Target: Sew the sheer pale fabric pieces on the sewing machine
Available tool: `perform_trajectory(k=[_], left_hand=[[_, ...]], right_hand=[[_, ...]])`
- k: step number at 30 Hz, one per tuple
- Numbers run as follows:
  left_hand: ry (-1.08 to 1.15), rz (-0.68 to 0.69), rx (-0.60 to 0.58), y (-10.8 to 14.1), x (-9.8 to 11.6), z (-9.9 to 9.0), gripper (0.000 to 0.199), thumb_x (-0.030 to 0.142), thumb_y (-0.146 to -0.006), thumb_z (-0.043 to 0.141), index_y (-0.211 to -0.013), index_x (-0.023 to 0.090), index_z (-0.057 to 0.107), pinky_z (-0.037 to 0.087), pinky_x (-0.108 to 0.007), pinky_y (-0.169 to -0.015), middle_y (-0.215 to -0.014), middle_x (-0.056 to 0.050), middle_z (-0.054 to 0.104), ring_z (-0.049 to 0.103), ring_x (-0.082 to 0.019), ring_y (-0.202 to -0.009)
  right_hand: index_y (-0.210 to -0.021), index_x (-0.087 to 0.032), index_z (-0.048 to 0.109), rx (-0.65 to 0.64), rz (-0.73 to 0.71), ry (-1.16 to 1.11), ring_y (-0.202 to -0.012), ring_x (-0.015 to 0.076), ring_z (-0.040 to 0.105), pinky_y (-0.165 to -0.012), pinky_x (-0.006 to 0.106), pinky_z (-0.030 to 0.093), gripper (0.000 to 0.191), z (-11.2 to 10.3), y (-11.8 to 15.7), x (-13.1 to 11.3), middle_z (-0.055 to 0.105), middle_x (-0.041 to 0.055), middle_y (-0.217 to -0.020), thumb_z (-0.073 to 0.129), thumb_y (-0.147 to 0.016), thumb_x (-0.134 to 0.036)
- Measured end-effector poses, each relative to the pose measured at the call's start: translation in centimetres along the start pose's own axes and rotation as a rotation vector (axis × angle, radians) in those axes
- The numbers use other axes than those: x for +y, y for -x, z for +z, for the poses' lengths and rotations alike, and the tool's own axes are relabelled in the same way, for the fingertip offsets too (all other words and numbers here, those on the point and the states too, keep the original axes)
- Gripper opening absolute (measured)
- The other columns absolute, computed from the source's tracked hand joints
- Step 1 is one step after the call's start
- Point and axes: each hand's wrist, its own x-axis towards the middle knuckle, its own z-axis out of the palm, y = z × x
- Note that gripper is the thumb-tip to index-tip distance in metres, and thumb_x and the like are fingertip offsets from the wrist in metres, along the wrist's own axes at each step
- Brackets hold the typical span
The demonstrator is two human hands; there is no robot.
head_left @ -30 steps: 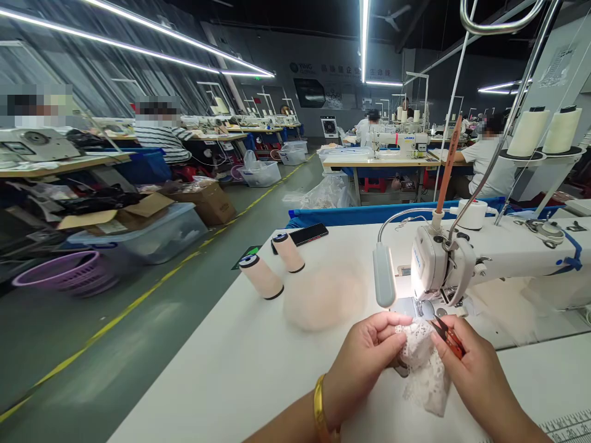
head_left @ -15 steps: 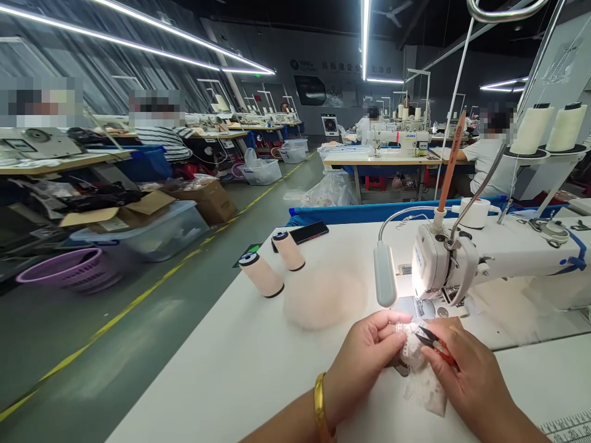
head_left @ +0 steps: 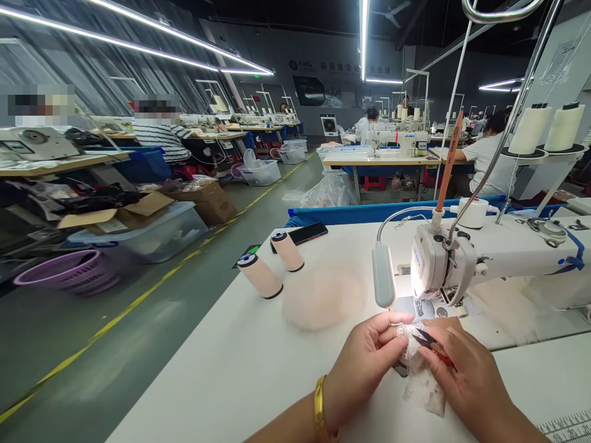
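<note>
At the far left, a purple basket [head_left: 69,274] is sitting on the floor, with a see-through bin [head_left: 161,237] standing just behind it to the right. Beyond them, a person in a striped shirt [head_left: 159,141] is sitting at another bench. A yellow line [head_left: 152,289] is running along the floor.

On the near white bench [head_left: 240,375], two pale pink thread cones [head_left: 261,277] are standing close together, and a dark phone [head_left: 308,234] is lying just behind the right one. A pale round patch [head_left: 323,298], too blurred to identify, is showing in front of them.

The left hand [head_left: 372,351], wearing a gold bracelet [head_left: 319,403] on its wrist, is keeping a narrow grip, pinching white lace [head_left: 425,391] between thumb and fingers. The lace is hanging between the two hands, in front of the sewing machine [head_left: 443,258]. A small grey lamp [head_left: 383,274] is shining beside the machine's head.

Over the lace, red-handled snips [head_left: 434,347] are pointing left toward the left thumb, their blades standing slightly apart. The right hand [head_left: 475,372] is closing its grip around the handles. Behind the machine, two cream thread cones [head_left: 530,130] are standing on a rack; at the lower right, a ruler marking [head_left: 567,426] is showing on the bench.
</note>
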Motion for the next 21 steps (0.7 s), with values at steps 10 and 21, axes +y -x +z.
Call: perform_trajectory(k=[10,21], left_hand=[[-0.01,-0.013,-0.011,0.1,0.5,0.4,0.057,0.038,-0.076,0.083,-0.126,0.014,0.069,0.053,-0.033,-0.078,-0.083,-0.005,0.074,0.067,-0.021,-0.08],[-0.021,-0.013,0.039,-0.1,1.2,0.1,0.064,0.039,-0.071,0.083,-0.128,0.015,0.066,0.046,-0.025,-0.065,-0.068,0.004,0.06,0.057,-0.015,-0.067]], right_hand=[[-0.123,-0.028,0.066,-0.011,-0.012,-0.026,-0.089,0.0212,0.074,-0.078,0.032,0.06,0.02,-0.3,-0.5,-0.3,0.077,0.0026,-0.097,0.056,-0.106,-0.032],[-0.124,-0.027,0.064,-0.002,-0.057,-0.017,-0.093,0.021,0.077,-0.08,0.03,0.063,0.022,-0.3,-0.6,0.1,0.079,0.0043,-0.106,0.056,-0.104,-0.033]])
